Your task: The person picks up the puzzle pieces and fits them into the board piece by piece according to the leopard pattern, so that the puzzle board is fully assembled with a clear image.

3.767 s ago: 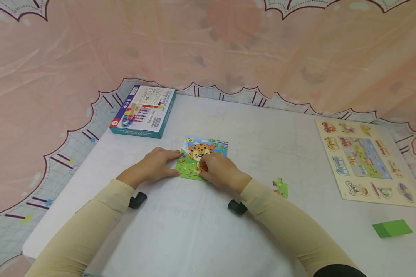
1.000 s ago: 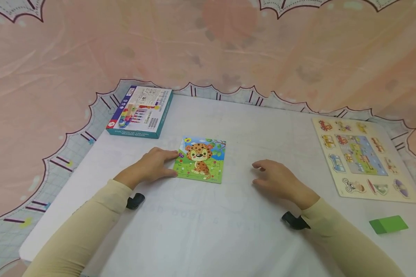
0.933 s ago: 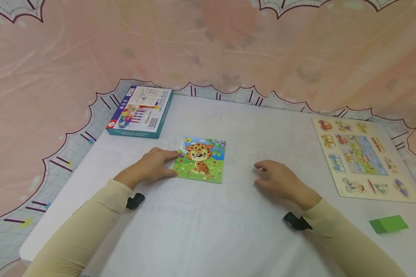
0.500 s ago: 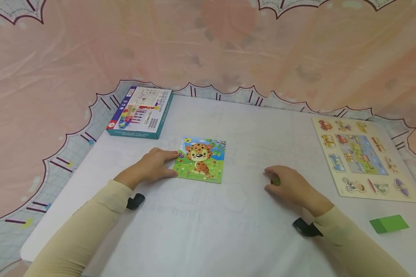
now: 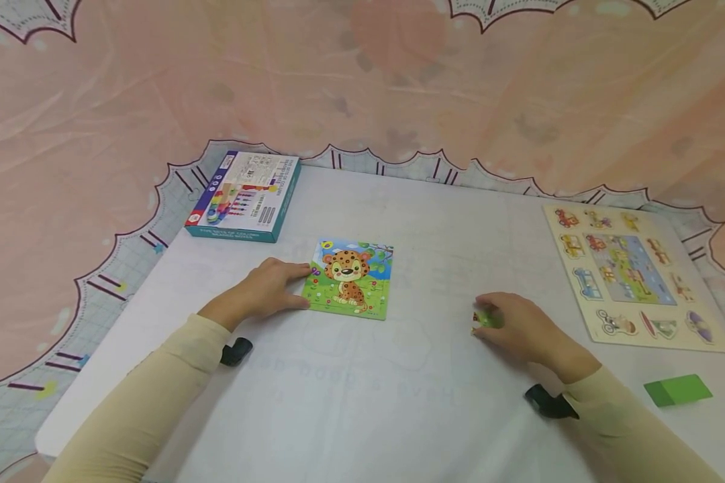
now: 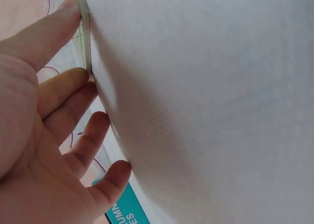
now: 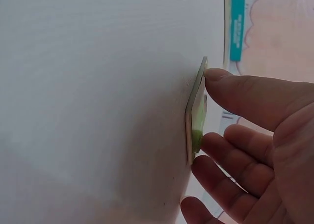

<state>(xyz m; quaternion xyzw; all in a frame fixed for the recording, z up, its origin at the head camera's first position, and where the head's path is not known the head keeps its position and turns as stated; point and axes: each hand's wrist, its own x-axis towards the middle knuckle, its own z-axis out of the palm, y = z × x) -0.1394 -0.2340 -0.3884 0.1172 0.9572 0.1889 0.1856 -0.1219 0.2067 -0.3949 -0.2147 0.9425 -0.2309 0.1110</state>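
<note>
A square jigsaw puzzle (image 5: 347, 278) with a leopard cub on green grass lies flat on the white table in the head view. My left hand (image 5: 261, 288) rests at its left edge, thumb and index fingertip touching the side; the left wrist view shows these fingers (image 6: 64, 87) extended along the thin edge. Off to the right, my right hand (image 5: 522, 329) pinches a small green puzzle piece (image 5: 488, 318) between thumb and fingertips. In the right wrist view that piece (image 7: 197, 118) is seen nearly edge-on, close to the table; fingers hide part of its picture.
A flat boxed set (image 5: 244, 194) with teal sides stands at the back left. On the right lies a wooden picture board (image 5: 604, 329) with vehicles and toys, and a green block (image 5: 679, 390) sits in front of it. A patterned curtain (image 5: 350, 80) hangs behind the table.
My right hand has left the leopard puzzle and moved right, lately drifting further right and slightly nearer. The green piece now shows in its fingers. The left hand stays at the puzzle's edge.
</note>
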